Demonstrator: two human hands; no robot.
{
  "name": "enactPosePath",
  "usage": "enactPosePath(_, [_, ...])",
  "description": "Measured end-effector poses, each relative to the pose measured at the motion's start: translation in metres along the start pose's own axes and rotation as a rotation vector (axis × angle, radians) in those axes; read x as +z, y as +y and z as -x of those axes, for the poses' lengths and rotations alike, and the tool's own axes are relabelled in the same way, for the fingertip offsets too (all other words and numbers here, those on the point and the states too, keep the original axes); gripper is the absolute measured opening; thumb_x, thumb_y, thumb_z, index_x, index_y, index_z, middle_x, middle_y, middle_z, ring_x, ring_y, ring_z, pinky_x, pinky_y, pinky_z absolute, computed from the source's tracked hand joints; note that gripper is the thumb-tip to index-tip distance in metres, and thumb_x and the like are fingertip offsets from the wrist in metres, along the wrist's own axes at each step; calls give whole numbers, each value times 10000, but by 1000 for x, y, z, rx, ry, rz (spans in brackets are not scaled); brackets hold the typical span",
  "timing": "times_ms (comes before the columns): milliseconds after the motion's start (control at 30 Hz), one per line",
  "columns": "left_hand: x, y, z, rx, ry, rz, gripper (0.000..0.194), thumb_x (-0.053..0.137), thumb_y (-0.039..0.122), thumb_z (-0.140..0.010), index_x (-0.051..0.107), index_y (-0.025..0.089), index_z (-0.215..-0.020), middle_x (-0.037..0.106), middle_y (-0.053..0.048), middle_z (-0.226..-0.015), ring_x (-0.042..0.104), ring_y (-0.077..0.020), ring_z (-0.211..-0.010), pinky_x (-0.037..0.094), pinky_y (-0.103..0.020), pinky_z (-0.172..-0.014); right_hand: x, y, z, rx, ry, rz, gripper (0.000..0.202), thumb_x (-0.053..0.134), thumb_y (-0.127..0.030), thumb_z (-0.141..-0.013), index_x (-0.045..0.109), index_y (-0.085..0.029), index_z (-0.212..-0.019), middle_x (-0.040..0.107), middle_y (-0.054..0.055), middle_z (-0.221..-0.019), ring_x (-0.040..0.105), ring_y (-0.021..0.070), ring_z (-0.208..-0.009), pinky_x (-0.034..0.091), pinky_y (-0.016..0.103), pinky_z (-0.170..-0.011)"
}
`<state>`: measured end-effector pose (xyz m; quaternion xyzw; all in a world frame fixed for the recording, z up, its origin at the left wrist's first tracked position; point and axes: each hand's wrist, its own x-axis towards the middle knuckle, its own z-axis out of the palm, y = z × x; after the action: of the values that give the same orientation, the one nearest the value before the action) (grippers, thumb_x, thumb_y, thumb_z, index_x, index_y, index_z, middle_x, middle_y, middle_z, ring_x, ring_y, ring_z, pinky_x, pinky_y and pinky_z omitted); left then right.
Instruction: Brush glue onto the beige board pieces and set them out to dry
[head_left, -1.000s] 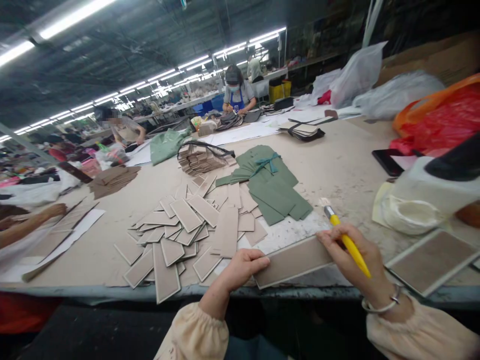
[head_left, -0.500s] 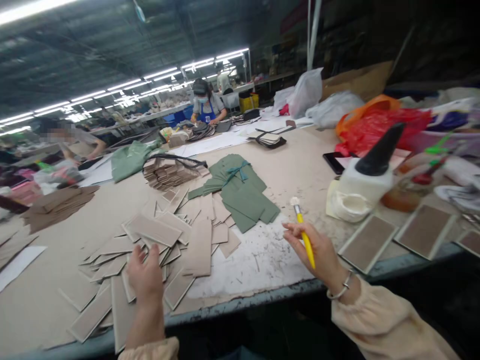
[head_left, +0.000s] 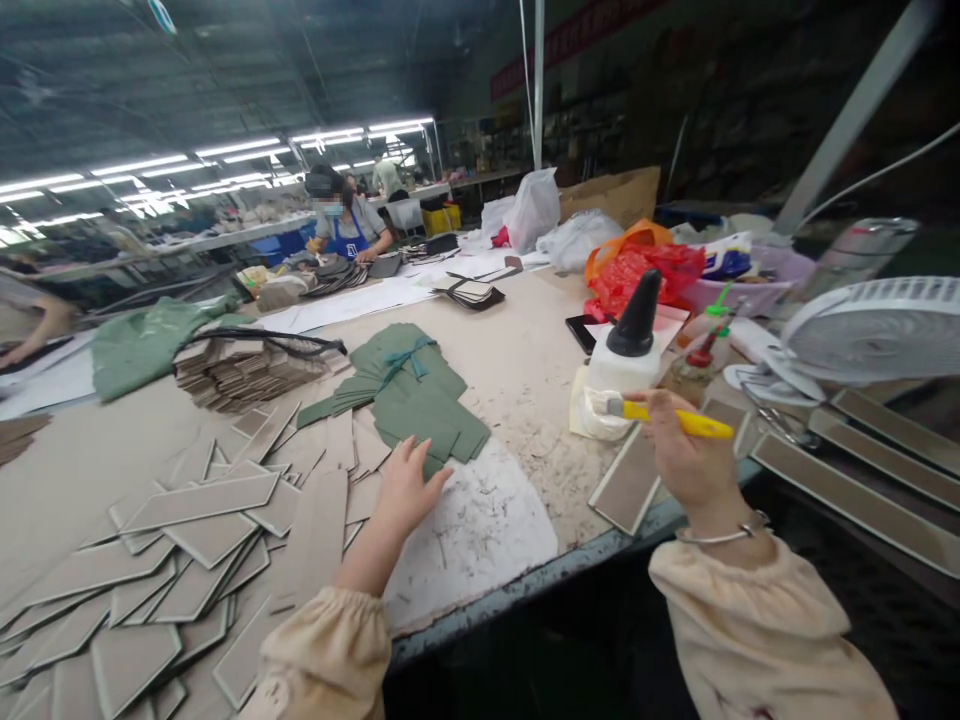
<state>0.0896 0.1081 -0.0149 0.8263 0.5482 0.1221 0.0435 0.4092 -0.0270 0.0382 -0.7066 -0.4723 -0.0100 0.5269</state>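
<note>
My right hand (head_left: 686,460) grips a yellow-handled brush (head_left: 701,422), held nearly level. Its bristles are at the cut-open side of a white plastic bottle (head_left: 626,372) with a black cone-shaped top; whether they touch what is inside I cannot tell. My left hand (head_left: 405,490) is open, fingers spread, just in front of the stacked green pieces (head_left: 420,410) tied with a teal strip. Whether its fingertips touch them is unclear. Left of that hand, flat beige pieces with pale edges (head_left: 202,500) lie in a loose heap.
A bundle of brown pieces (head_left: 240,370) lies farther back. On the right are a red plastic bag (head_left: 645,275), a phone (head_left: 581,333), a white fan (head_left: 877,330) and pale-edged strips (head_left: 847,490) by the table edge. A co-worker (head_left: 345,225) works across the table.
The view has turned right. My right hand has brought the brush to the white bottle, tilting it from upright to nearly level. My left hand has moved right, from the beige heap to the green pieces.
</note>
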Motion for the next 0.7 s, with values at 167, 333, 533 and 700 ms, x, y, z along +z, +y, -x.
enactPosePath(167, [13, 28, -30, 7, -115, -144, 681, 570, 490, -826, 433, 134, -1390, 350, -227, -1475, 322, -397, -1356, 289, -468, -1083, 2, 15, -8, 47, 31, 330, 524, 362, -605, -913, 694, -201, -880, 682, 62, -716, 619, 202, -679, 372, 283, -580])
enactPosePath(333, [13, 26, -40, 29, -167, -220, 654, 539, 518, -838, 410, 229, -1410, 387, -203, -1451, 371, -375, -1321, 341, -451, -1020, 15, 28, -16, 52, -55, 556, 474, 398, -580, -898, 698, -214, -927, 706, 71, -762, 622, 212, -657, 321, 282, -551])
enactPosePath(533, [-1, 22, -50, 89, -207, -308, 614, 574, 407, -829, 451, 149, -1372, 475, -221, -1359, 506, -328, -1196, 367, -405, -996, 33, 44, -23, 79, -210, 672, 481, 400, -533, -903, 725, -179, -919, 702, 115, -701, 633, 246, -634, 317, 304, -541])
enactPosePath(700, [-5, 17, -52, 91, -198, -310, 426, 536, 264, -804, 593, 116, -1199, 614, -180, -1174, 609, -278, -1045, 450, -344, -890, 31, 44, -25, 79, -132, 631, 479, 387, -531, -905, 723, -192, -947, 694, 95, -677, 637, 254, -652, 334, 301, -550])
